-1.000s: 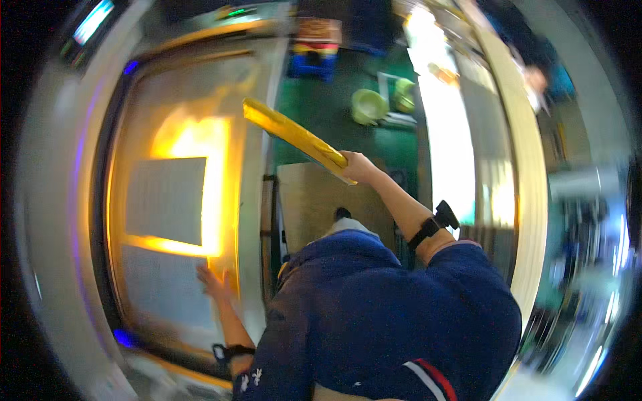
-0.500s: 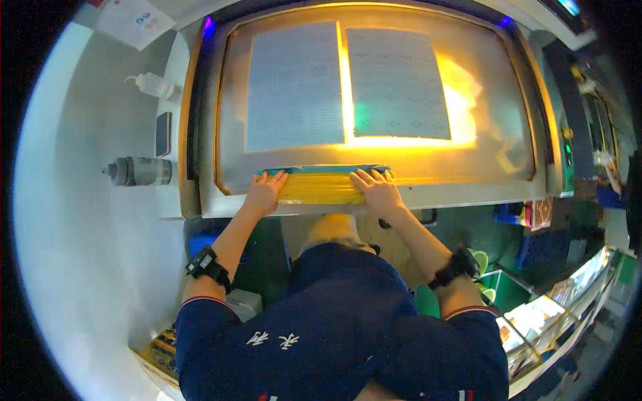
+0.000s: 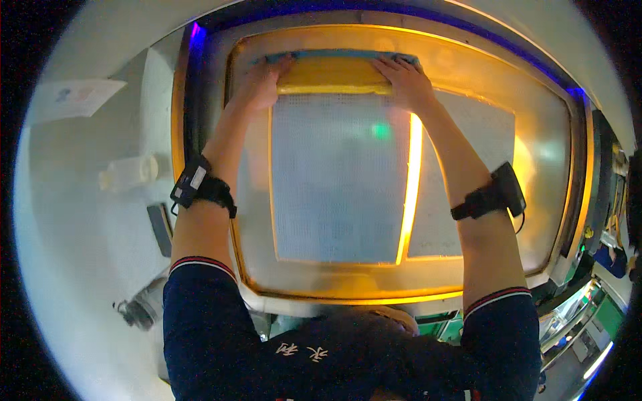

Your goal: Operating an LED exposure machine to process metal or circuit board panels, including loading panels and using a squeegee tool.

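Observation:
Both of my arms stretch forward over a large framed printing screen [image 3: 348, 284]. My left hand [image 3: 262, 85] is closed on the left end of a wide yellow squeegee [image 3: 334, 75] with a blue far edge. The right end is gripped by my right hand [image 3: 409, 83], fingers over the blue edge and thumb hidden. The squeegee lies crosswise near the screen's far side, over the top of the left grey mesh panel [image 3: 341, 180]. A second grey panel [image 3: 485, 125] lies to the right, partly covered by my right forearm. Bright yellow light shows between the panels.
On the pale surface at left are a sheet of paper [image 3: 77, 100], a whitish squeeze bottle [image 3: 130, 172], a dark phone [image 3: 160, 228] and a dark bottle [image 3: 139, 311]. Raised rails border the screen. Another person [image 3: 610, 260] is at the far right.
My hands have carried the squeegee from the screen's near edge to its far side. My body leans further forward, and the whole view has shifted with it.

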Demonstrator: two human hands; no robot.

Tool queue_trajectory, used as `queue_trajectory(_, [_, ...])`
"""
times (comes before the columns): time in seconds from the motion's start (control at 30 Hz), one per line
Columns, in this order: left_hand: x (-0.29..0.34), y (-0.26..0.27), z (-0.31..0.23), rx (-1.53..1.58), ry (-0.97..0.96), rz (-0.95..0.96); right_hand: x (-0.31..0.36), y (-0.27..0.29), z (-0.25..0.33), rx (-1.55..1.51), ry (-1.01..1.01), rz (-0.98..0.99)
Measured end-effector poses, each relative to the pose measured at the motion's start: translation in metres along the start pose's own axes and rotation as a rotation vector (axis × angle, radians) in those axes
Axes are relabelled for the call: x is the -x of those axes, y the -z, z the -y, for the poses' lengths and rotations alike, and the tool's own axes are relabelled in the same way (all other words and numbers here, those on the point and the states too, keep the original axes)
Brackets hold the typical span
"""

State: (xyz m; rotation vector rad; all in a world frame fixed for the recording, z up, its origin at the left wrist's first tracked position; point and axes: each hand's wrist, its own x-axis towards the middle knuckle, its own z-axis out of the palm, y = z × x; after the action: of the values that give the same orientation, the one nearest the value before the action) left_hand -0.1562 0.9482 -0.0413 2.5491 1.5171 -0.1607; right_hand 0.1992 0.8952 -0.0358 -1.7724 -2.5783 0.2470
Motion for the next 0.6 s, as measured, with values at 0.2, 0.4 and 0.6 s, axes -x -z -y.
queue_trajectory(0.2, [-0.003,-0.007,0.012,-0.032,-0.003,-0.207,-0.027,-0.022,-0.003,0.100,-0.012,-0.136])
queue_trajectory(0.4, [0.191,-0.006,-0.093,-0.040,0.047,0.083,0.179,-0.026,0.090,0.056,0.096,-0.012])
queue_trajectory(0.6, [0.454,-0.009,-0.252,0.064,-0.171,0.494,0.477,0.021,0.170,-0.277,0.163,0.406])
